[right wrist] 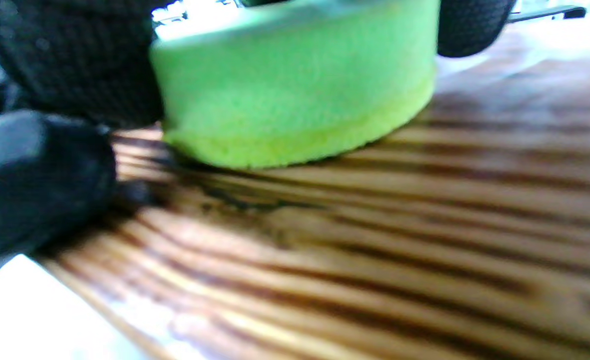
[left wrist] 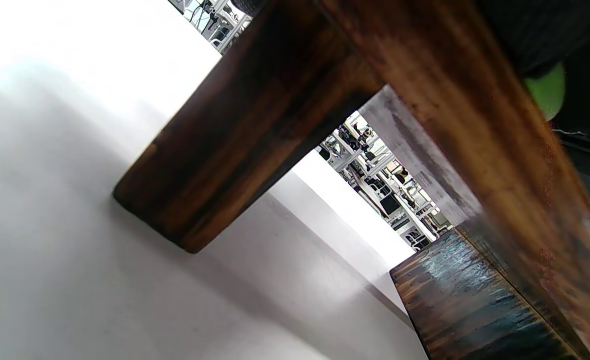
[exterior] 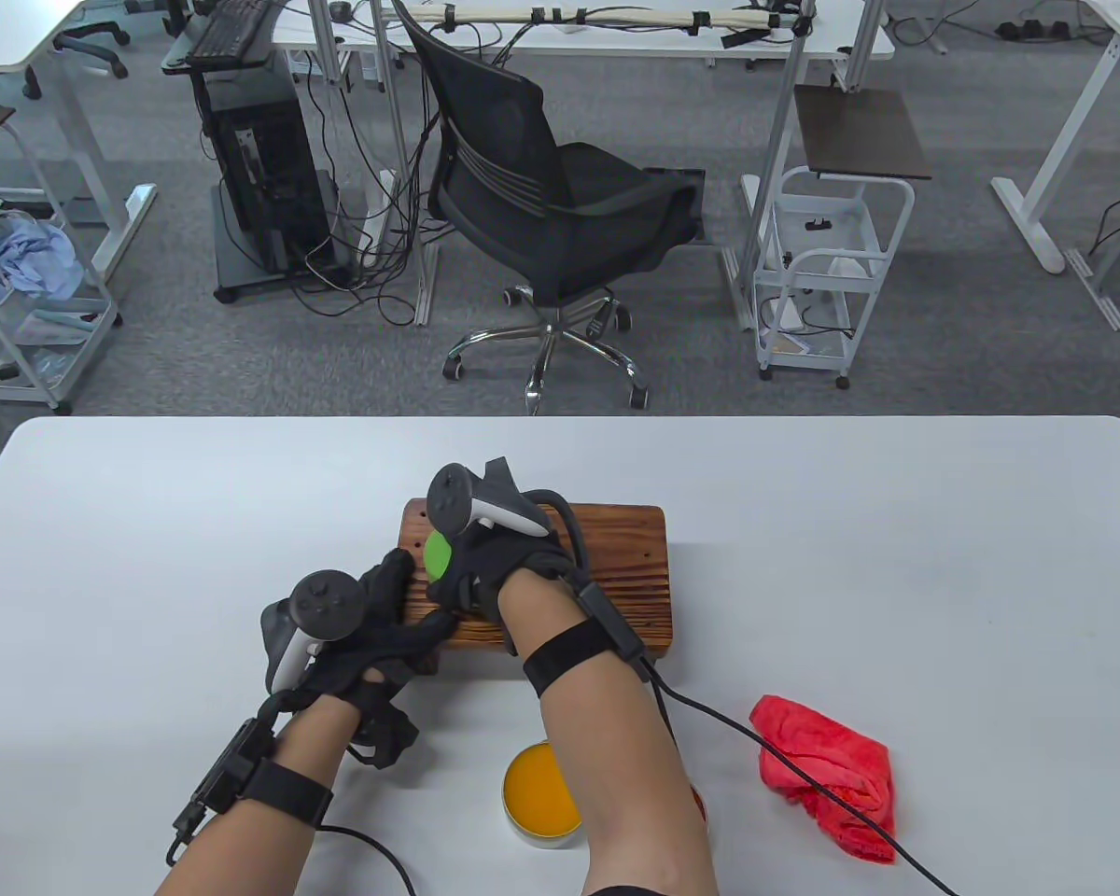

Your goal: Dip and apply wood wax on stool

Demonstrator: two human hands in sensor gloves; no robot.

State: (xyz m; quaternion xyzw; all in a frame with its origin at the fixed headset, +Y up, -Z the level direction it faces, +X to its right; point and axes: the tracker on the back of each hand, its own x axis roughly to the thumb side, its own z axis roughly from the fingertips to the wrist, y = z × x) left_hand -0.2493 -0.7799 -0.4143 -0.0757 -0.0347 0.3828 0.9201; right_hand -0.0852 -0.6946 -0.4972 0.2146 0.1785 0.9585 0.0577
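A small dark wooden stool point(exterior: 630, 560) stands in the middle of the white table point(exterior: 896, 560). My right hand point(exterior: 485, 565) grips a round green sponge point(exterior: 438, 554) and holds it flat against the stool's top near the left end; the right wrist view shows the sponge point(right wrist: 295, 85) pressed on the grained wood point(right wrist: 374, 240). My left hand point(exterior: 401, 621) grips the stool's near-left corner, thumb along the front edge. The left wrist view shows the stool's leg point(left wrist: 245, 130) and underside, and a sliver of the sponge point(left wrist: 547, 92). An open tin of orange wax point(exterior: 537, 793) sits near the front edge, partly behind my right forearm.
A crumpled red cloth point(exterior: 826, 775) lies on the table at the front right, with the right glove's cable running past it. Beyond the table's far edge stand an office chair point(exterior: 560, 205), a white cart point(exterior: 826, 271) and desks.
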